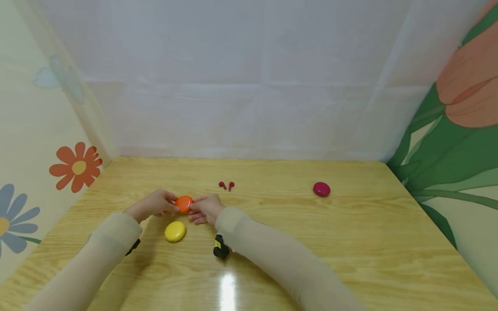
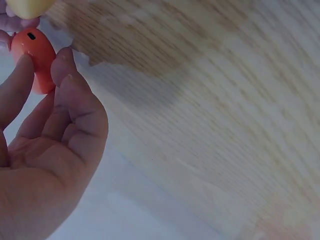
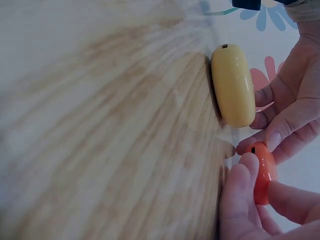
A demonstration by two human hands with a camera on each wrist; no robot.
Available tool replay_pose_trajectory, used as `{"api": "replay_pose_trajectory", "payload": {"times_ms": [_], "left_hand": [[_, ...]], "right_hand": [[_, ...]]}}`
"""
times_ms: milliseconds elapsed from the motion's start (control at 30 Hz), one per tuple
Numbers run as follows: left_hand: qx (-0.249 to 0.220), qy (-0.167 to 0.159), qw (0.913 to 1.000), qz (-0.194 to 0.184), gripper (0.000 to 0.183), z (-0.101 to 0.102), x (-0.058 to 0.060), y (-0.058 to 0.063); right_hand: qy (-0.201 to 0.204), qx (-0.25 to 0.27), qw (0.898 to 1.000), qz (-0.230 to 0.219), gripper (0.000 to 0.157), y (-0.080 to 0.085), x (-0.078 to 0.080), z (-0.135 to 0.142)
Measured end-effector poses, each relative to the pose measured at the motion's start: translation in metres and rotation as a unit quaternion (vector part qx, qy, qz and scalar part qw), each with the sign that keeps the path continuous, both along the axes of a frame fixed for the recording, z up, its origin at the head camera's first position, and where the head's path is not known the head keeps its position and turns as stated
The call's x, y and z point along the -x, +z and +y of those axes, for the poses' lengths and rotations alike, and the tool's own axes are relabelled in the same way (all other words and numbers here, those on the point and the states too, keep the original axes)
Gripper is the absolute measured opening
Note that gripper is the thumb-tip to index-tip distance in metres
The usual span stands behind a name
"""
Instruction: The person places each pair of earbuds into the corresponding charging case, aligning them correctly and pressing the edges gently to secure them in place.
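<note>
An orange round earbud case (image 1: pixel 184 204) is between my two hands at the left of the table. My left hand (image 1: pixel 157 203) pinches its left side between thumb and fingers. From the other side my right hand (image 1: pixel 210 208) grips it, thumb on one face and fingertips on the other. A small dark charging port shows on the edge of the orange earbud case (image 2: pixel 34 60) in the left wrist view. Just nearer to me lies a yellow earbud case (image 1: pixel 175 231), which stands beside the left fingers in the right wrist view.
Two dark red earbuds (image 1: pixel 227 185) lie on the wooden table (image 1: pixel 272 207) beyond my right hand. Farther right is a crimson earbud case (image 1: pixel 321 189). A white sheet (image 1: pixel 249 121) hangs behind the table, and flower-printed panels (image 1: pixel 447 172) flank it.
</note>
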State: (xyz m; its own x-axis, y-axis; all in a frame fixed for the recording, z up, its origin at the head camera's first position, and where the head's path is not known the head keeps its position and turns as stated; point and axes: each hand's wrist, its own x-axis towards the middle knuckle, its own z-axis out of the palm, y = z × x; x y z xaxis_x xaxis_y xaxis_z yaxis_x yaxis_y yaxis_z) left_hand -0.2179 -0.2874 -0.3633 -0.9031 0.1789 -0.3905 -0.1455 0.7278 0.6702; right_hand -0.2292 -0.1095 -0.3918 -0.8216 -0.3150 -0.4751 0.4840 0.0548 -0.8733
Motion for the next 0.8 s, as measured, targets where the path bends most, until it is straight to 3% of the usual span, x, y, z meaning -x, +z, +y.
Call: {"api": "replay_pose_trajectory", "payload": {"times_ms": [400, 800], "left_hand": [[0.023, 0.012, 0.9993, -0.028, 0.039, 0.0007, 0.0065, -0.0043], [0.022, 0.024, 0.998, -0.054, 0.047, -0.0021, 0.0061, -0.0031]], "right_hand": [[0.022, -0.037, 0.999, -0.023, 0.011, -0.0015, 0.0106, -0.0028], [0.034, -0.039, 0.999, -0.005, 0.015, -0.0079, 0.0109, -0.0035]]}}
